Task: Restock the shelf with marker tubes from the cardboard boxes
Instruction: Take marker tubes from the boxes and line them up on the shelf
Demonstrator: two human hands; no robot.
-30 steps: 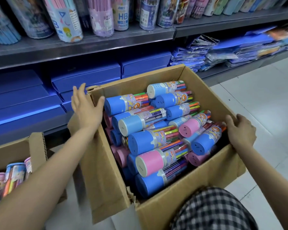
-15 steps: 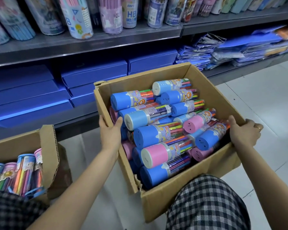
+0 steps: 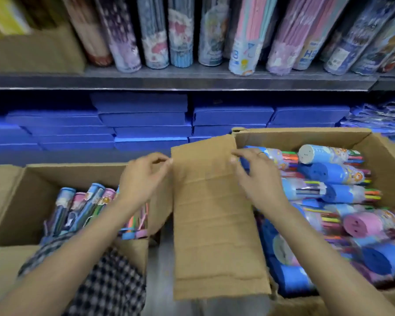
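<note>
Shop aisle: shelf [image 3: 192, 82] of pencil tubes over blue boxes. Both hands, earlier gripping the box [image 3: 306, 135] sides, now pinch its flap [image 3: 212, 213]: left hand [image 3: 144, 176], right hand [image 3: 258, 176].

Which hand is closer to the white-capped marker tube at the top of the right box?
The right hand. It grips the cardboard flap's inner edge, just left of the white-capped marker tube. The left hand pinches the flap's far edge, over the left box.
</note>
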